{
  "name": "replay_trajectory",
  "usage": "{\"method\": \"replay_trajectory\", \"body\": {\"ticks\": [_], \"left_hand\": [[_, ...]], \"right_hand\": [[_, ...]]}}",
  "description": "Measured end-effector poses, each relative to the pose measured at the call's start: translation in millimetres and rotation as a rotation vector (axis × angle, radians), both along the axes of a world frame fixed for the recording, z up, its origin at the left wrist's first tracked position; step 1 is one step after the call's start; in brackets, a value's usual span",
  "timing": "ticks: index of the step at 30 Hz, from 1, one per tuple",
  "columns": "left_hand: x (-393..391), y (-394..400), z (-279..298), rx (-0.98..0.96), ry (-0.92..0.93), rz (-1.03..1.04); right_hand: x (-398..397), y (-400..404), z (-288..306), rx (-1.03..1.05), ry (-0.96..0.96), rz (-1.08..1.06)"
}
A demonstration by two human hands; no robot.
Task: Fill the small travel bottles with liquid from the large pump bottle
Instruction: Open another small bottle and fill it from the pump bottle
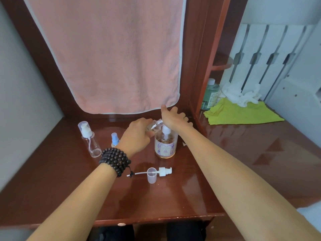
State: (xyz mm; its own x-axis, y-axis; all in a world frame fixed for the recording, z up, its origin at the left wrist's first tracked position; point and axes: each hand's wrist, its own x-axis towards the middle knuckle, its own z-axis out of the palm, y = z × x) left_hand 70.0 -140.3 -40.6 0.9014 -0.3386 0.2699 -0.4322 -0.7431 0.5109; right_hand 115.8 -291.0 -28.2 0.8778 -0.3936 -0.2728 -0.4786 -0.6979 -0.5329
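The large pump bottle, clear with a floral label and amber liquid, stands on the desk. My right hand presses flat on its white pump head. My left hand grips a small clear travel bottle, tilted with its open neck by the pump spout. The removed small pump top and its clear cap lie in front of the large bottle. Another clear travel bottle with a white pump stands at the left. A small blue-topped spray bottle stands partly behind my left wrist.
A pink towel hangs behind the desk. To the right sit a yellow-green cloth, crumpled white tissue and a green bottle beside a wooden shelf post. The desk's front edge is near my body.
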Motion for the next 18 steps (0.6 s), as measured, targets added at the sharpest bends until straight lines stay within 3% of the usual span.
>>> {"method": "replay_trajectory", "body": {"ticks": [18], "left_hand": [[1.4,1.5,10.7,0.076,-0.041,-0.016]], "right_hand": [[0.9,-1.0,9.8,0.001,-0.002,0.01]]}}
